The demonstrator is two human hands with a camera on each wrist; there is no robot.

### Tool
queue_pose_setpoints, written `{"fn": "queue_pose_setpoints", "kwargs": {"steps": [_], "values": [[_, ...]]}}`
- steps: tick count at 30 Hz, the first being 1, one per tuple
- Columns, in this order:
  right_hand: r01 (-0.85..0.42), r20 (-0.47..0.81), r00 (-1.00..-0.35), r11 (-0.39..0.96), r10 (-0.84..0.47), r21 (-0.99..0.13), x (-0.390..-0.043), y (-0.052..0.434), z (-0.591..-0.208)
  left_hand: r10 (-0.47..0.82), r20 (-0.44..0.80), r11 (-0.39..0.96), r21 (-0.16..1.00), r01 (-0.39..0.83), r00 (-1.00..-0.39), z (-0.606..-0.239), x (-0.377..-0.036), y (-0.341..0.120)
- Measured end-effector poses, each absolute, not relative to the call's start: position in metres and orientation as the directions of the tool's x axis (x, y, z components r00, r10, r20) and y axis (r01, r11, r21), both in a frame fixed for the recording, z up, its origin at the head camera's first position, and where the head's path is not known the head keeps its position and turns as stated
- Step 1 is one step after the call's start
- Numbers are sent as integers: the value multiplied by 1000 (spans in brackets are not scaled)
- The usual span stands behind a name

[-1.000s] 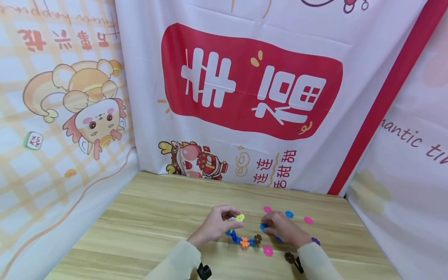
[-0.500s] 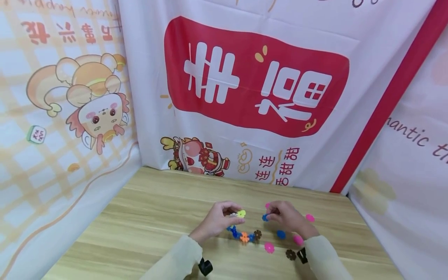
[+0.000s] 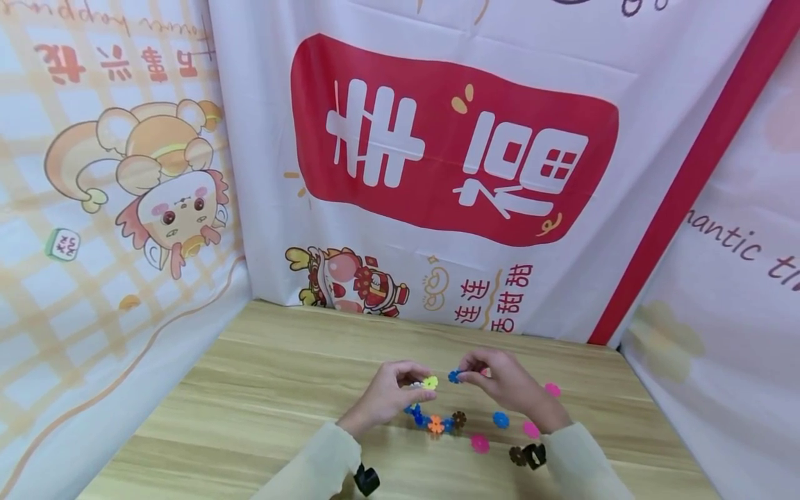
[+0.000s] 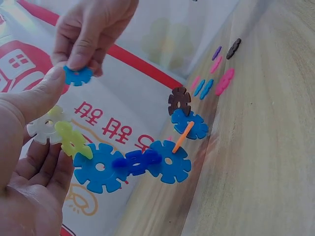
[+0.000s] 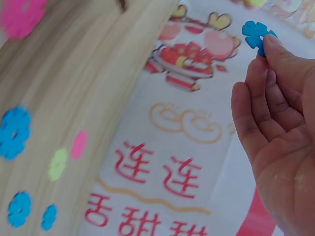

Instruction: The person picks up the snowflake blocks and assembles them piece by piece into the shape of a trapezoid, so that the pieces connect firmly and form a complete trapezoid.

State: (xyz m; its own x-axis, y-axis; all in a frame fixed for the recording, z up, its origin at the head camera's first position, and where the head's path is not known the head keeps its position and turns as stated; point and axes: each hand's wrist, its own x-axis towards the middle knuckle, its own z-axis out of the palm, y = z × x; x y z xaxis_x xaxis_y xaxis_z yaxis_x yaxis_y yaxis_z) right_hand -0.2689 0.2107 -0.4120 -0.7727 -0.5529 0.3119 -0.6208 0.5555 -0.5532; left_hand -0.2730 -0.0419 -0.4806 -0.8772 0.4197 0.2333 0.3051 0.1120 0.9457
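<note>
My left hand (image 3: 387, 396) holds one end of a chain of slotted, flower-shaped plastic discs. At that end sit a white disc (image 4: 42, 131) and a yellow-green disc (image 4: 73, 140). From there the chain runs through blue discs (image 4: 100, 168) and an orange disc (image 4: 183, 137) to a brown disc (image 4: 179, 101) at the far end. Between thumb and fingers, my right hand (image 3: 509, 385) pinches a single blue disc (image 5: 253, 35). In the head view this disc is just right of the yellow-green one, with a gap between them.
Loose discs lie on the wooden table (image 3: 262, 375) to the right: a pink disc (image 3: 480, 444), a blue disc (image 3: 501, 419), a brown disc (image 3: 517, 456) and several others. A printed cloth wall (image 3: 562, 292) rises behind the table, and more printed cloth hangs at both sides.
My right hand has lifted the blue disc off the table and moved it left, toward the left hand. The left hand still holds the chain in nearly the same place.
</note>
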Motion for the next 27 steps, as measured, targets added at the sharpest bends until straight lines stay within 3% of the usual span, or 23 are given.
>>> {"fn": "queue_pose_setpoints", "kwargs": {"steps": [6, 16, 27], "values": [[-687, 359, -715, 508, -599, -521, -263, 196, -403, 423, 245, 111, 942, 318, -873, -480, -271, -42], [-682, 330, -714, 507, -618, -527, -262, 187, -399, 435, 284, 104, 927, 360, -855, -480, -271, -42], [-629, 324, -771, 577, -548, -521, -261, 174, -399, 380, 509, 203, 768, 607, -772, -476, -264, -40]]}}
